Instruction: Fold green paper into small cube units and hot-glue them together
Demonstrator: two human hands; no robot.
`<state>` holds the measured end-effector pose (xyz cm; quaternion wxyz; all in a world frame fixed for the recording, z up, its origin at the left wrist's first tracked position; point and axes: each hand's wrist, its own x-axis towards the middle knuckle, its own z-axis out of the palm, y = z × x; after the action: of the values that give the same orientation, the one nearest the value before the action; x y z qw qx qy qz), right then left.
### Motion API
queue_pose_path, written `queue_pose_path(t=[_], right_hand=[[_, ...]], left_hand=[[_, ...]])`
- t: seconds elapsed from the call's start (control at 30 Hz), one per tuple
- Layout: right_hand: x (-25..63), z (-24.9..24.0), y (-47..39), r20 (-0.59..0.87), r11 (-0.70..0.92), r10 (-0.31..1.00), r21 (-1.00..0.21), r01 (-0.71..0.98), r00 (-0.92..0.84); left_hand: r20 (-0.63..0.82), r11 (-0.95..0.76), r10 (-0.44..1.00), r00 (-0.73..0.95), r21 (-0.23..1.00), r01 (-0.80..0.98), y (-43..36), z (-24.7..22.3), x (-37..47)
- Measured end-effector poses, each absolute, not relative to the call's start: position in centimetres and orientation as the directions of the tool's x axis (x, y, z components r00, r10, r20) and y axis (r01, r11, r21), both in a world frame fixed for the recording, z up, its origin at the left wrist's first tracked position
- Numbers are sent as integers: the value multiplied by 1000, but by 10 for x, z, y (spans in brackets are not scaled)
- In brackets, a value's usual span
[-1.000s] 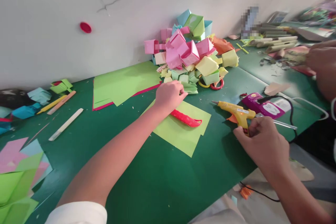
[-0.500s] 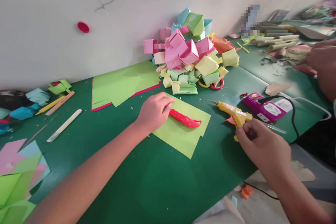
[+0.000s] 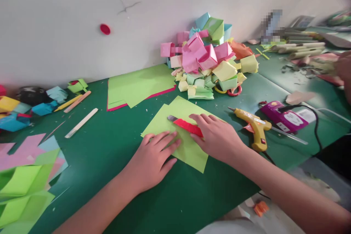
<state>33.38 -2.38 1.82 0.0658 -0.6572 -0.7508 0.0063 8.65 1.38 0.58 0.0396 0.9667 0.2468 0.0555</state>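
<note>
A red utility knife (image 3: 187, 126) with its blade end pointing left lies over light green paper (image 3: 189, 153). My right hand (image 3: 221, 140) has thumb and fingers around the rear of the knife's handle. Flat at the paper's near left edge rests my left hand (image 3: 155, 162), fingers spread and holding nothing. To the right of my right hand, a yellow glue gun (image 3: 253, 124) lies on its side on the green table, a clear glue stick coming out of its back.
Folded paper boxes (image 3: 203, 56) are heaped against the wall. Larger green sheets (image 3: 148, 82) lie behind my left hand. A purple power strip (image 3: 283, 117) with cables sits right. Coloured paper pieces (image 3: 24, 179) cover the near left. Another person's hand (image 3: 344, 67) is at the far right.
My right hand has let go of the glue gun and moved left onto the utility knife. My left hand has left the knife's front end and come nearer, now flat on the paper.
</note>
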Motion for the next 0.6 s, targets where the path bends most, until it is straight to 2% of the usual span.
queue_pose_path(t=[0.1, 0.23, 0.4, 0.5, 0.6], right_hand=[[325, 20, -12, 34, 171, 985, -76, 982, -169], [325, 28, -2, 36, 115, 993, -22, 993, -114], [315, 36, 4, 66, 90, 994, -71, 993, -86], [293, 33, -2, 132, 267, 960, -151, 952, -248], [271, 24, -5, 74, 458, 889, -145, 877, -451]], left_hand=[[105, -860, 507, 856, 131, 493, 2, 5, 65], [181, -852, 518, 836, 192, 487, -9, 5, 32], [291, -830, 556, 778, 241, 503, -7, 3, 7], [260, -765, 644, 720, 187, 616, -2, 1, 5], [176, -621, 782, 598, 136, 772, 0, -2, 5]])
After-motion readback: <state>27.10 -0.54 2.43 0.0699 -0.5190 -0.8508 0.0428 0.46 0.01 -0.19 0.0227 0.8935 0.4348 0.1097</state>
